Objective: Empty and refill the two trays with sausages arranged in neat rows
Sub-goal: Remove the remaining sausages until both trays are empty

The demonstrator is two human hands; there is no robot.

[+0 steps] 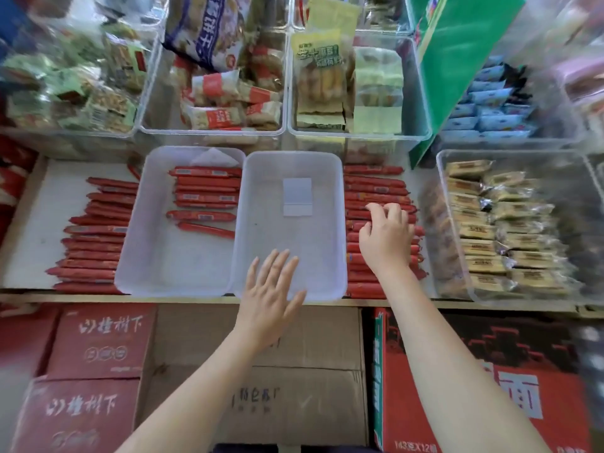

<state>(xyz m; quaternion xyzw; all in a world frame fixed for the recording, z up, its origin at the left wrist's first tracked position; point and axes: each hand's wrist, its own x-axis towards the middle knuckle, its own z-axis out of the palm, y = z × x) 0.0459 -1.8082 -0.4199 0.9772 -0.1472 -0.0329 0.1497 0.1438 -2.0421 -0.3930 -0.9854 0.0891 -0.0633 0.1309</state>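
Note:
Two translucent plastic trays stand side by side on the shelf. The left tray point(137, 256) holds several red sausages point(206, 197) laid crosswise in its far half. The right tray point(336, 223) holds only a small white label. Loose red sausages lie in a pile left of the trays point(94, 243) and in another pile to the right point(376, 188). My left hand point(271, 299) hovers flat with straight fingers over the right tray's near rim. My right hand point(387, 237) rests on the right pile with fingers curled over sausages; whether it grips one I cannot tell.
Clear bins of packaged snacks point(215, 103) stand behind the trays, and another clear bin of wrapped cakes point(496, 230) sits at the right. Red cartons point(101, 344) and a brown cardboard box point(294, 397) are stacked below the shelf edge. A green box point(457, 60) leans at the back right.

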